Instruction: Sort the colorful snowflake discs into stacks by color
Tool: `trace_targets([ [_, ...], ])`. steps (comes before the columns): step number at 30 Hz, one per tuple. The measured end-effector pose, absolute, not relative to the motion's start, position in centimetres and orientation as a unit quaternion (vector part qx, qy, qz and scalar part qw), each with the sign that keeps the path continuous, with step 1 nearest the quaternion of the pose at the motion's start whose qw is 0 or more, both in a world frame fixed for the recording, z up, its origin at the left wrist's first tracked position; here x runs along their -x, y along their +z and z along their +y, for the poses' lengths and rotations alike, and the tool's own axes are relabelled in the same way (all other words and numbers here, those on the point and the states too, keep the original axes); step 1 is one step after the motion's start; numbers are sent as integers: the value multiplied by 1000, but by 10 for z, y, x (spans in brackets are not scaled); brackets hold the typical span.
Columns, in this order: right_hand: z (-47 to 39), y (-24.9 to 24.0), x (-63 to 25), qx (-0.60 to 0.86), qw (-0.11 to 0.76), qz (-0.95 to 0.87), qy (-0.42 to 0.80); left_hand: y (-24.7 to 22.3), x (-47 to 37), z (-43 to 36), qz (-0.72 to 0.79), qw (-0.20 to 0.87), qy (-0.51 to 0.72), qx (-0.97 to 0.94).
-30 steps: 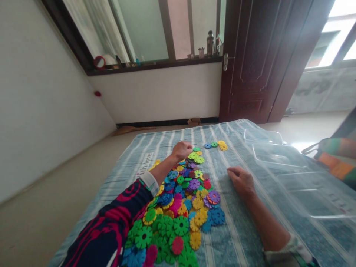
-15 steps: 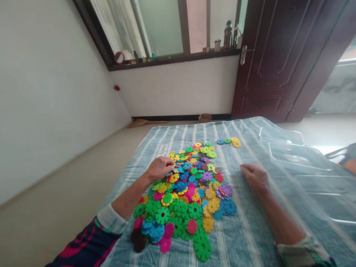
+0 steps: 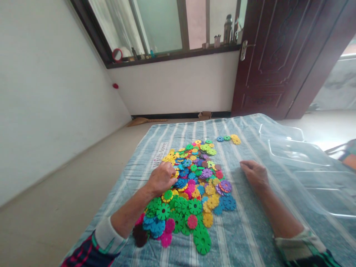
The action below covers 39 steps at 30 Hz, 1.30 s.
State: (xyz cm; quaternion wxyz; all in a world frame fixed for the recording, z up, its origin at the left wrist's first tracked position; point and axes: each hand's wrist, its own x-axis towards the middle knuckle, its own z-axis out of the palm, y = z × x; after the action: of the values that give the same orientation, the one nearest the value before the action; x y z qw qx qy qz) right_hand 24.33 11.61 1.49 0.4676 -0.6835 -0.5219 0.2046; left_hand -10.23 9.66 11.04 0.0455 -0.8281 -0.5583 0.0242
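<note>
There are two hands (image 3: 161, 180), one heap of discs (image 3: 191, 185), three clear containers (image 3: 299, 152) and one door (image 3: 272, 63).

The words "With love" (image 3: 160, 154) can be read on the striped cloth (image 3: 241, 237) — dark, thin lettering on a pale patch, running at a slant up toward the cloth's far edge. "love" is the clearer word; "With" is fainter. A small dark mark (image 3: 256, 115) at the cloth's far edge may be print too — it is too small to read.
</note>
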Motion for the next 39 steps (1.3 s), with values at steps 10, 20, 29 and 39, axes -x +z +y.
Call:
trace_targets([
  [10,116,16,-242,681,473,-518,208,113,99,90,-532,159,37,831],
  [20,118,18,-240,671,485,-522,205,129,81,97,-547,91,-141,820],
  [29,123,19,-236,657,504,-520,208,114,-24,181,-501,-183,-230,814],
  [39,126,19,-235,646,508,-531,206,81,-141,277,-522,-170,-185,815],
])
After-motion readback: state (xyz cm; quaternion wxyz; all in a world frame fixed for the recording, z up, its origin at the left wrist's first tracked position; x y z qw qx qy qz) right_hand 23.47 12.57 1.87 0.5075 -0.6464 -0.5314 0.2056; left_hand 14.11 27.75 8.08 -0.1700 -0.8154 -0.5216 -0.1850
